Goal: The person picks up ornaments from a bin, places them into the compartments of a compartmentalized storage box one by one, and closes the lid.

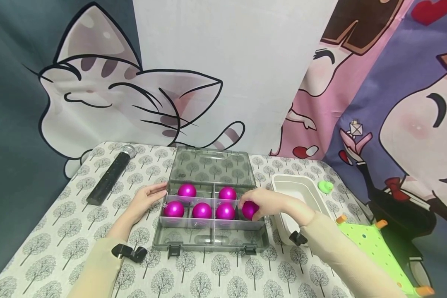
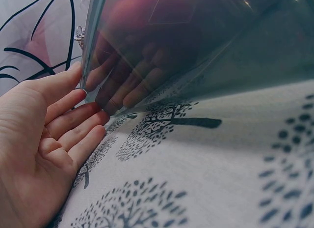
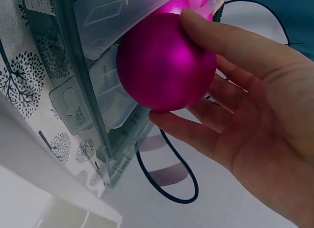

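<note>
Magenta ball (image 3: 164, 63) in R hand (image 3: 260, 117)

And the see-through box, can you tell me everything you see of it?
The box looks like smoky gray plastic, with clear dividers making three rows. It lies flat on the cloth, lid open at the back, two latches in front. Five pink balls sit inside; the right hand holds a sixth ball at the right end, the left hand touches the left side.

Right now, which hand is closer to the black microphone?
Left. The left hand is at the left side of the case, microphone farther left; the right hand, its grip on a magenta ball, is at the right side.
</note>
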{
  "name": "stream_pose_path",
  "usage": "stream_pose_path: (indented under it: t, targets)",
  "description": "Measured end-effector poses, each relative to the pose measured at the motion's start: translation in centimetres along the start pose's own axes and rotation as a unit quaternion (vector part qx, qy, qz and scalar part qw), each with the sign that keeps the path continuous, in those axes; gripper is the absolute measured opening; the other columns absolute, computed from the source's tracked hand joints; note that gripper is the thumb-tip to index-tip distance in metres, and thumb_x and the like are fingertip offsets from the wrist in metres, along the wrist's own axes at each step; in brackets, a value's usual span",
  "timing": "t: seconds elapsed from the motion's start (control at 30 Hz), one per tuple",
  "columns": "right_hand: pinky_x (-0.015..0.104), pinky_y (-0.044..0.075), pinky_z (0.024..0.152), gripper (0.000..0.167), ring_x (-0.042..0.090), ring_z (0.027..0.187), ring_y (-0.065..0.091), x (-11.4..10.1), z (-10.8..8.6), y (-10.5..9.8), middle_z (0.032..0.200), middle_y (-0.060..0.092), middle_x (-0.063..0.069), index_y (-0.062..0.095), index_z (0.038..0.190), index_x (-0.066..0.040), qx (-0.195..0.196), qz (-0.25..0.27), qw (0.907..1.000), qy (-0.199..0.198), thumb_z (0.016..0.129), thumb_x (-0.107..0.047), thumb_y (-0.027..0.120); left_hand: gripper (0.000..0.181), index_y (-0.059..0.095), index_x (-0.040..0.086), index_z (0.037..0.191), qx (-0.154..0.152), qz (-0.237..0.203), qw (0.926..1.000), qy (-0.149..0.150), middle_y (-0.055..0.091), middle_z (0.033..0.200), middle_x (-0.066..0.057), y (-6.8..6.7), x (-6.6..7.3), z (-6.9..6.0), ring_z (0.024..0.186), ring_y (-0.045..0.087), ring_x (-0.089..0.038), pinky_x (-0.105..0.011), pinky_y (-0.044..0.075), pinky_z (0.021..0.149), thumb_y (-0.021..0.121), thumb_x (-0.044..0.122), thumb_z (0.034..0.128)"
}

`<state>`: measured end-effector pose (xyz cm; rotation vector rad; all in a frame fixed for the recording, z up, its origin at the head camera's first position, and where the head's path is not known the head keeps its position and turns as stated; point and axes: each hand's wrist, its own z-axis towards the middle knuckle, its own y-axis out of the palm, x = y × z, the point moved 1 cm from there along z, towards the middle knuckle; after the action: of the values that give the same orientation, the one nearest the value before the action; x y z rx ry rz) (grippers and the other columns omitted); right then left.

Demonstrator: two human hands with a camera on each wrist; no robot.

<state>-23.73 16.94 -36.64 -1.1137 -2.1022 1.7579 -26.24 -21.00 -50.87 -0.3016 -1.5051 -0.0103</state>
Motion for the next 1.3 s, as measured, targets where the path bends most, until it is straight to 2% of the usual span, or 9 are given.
stream_pose_path:
  t: [0.43, 0.9, 0.97, 1.1, 1.17, 1.23, 1.3]
  targets:
    - [0.042, 0.051, 0.101, 0.05, 0.028, 0.115, 0.061, -0.09, 0.32, 0.15, 0.123, 0.067, 0.009, 0.065, 0.115, -0.005, -0.023, -0.007, 0.9997, 0.008, 0.069, 0.007, 0.078, 0.054, 0.045, -0.007, 0.14, 0.001, 0.002, 1.0, 0.001, 0.046, 0.145, -0.025, -0.07, -0.07, 0.03, 0.132, 0.045, -0.04, -0.006, 0.041, 0.095, 0.061, 0.021, 0.0969]
    - [0.039, 0.052, 0.1, 0.051, 0.029, 0.116, 0.061, -0.06, 0.55, 0.32, 0.122, 0.067, 0.011, 0.065, 0.115, -0.003, -0.017, -0.022, 0.9996, -0.007, 0.067, 0.008, 0.078, 0.054, 0.044, -0.009, 0.14, 0.0, -0.004, 1.0, 0.007, 0.045, 0.145, -0.027, -0.04, -0.15, 0.0, 0.132, 0.045, -0.043, -0.005, 0.041, 0.094, 0.06, 0.019, 0.097]
    - [0.039, 0.052, 0.1, 0.052, 0.029, 0.116, 0.061, -0.01, 0.58, 0.35, 0.122, 0.067, 0.011, 0.064, 0.116, -0.002, -0.016, -0.024, 0.9996, -0.008, 0.067, 0.007, 0.078, 0.053, 0.045, -0.009, 0.14, 0.002, -0.006, 1.0, 0.007, 0.046, 0.145, -0.027, -0.04, -0.19, 0.04, 0.131, 0.047, -0.039, -0.006, 0.041, 0.094, 0.061, 0.019, 0.0968]
    - [0.038, 0.052, 0.101, 0.049, 0.028, 0.116, 0.061, 0.02, 0.56, 0.4, 0.122, 0.067, 0.011, 0.064, 0.117, -0.001, -0.018, -0.022, 0.9996, -0.009, 0.07, 0.007, 0.076, 0.054, 0.045, -0.009, 0.139, 0.004, -0.004, 1.0, 0.007, 0.046, 0.145, -0.026, -0.04, -0.15, 0.11, 0.125, 0.055, -0.016, -0.006, 0.042, 0.094, 0.061, 0.019, 0.0965]
    - [0.037, 0.052, 0.1, 0.046, 0.028, 0.115, 0.062, 0.02, 0.57, 0.42, 0.12, 0.068, 0.011, 0.064, 0.116, 0.0, -0.015, -0.022, 0.9995, -0.017, 0.073, 0.008, 0.074, 0.054, 0.046, -0.009, 0.139, 0.006, -0.004, 1.0, 0.007, 0.046, 0.145, -0.026, -0.02, -0.12, 0.12, 0.122, 0.056, -0.011, -0.007, 0.043, 0.095, 0.062, 0.019, 0.0962]
    - [0.036, 0.053, 0.099, 0.042, 0.028, 0.113, 0.063, 0.0, 0.56, 0.38, 0.118, 0.068, 0.011, 0.064, 0.115, 0.001, -0.012, -0.021, 0.9994, -0.024, 0.075, 0.008, 0.072, 0.053, 0.045, -0.009, 0.139, 0.004, -0.006, 0.9999, 0.009, 0.046, 0.145, -0.027, 0.0, -0.14, 0.12, 0.125, 0.055, -0.016, -0.007, 0.043, 0.095, 0.062, 0.019, 0.0964]
    - [0.036, 0.053, 0.099, 0.039, 0.028, 0.112, 0.064, 0.01, 0.55, 0.33, 0.117, 0.069, 0.011, 0.064, 0.115, 0.002, -0.009, -0.014, 0.9994, -0.029, 0.077, 0.007, 0.071, 0.053, 0.045, -0.009, 0.139, 0.004, -0.011, 0.9999, 0.01, 0.046, 0.145, -0.026, 0.0, -0.19, 0.12, 0.13, 0.052, -0.029, -0.007, 0.043, 0.095, 0.062, 0.018, 0.0962]
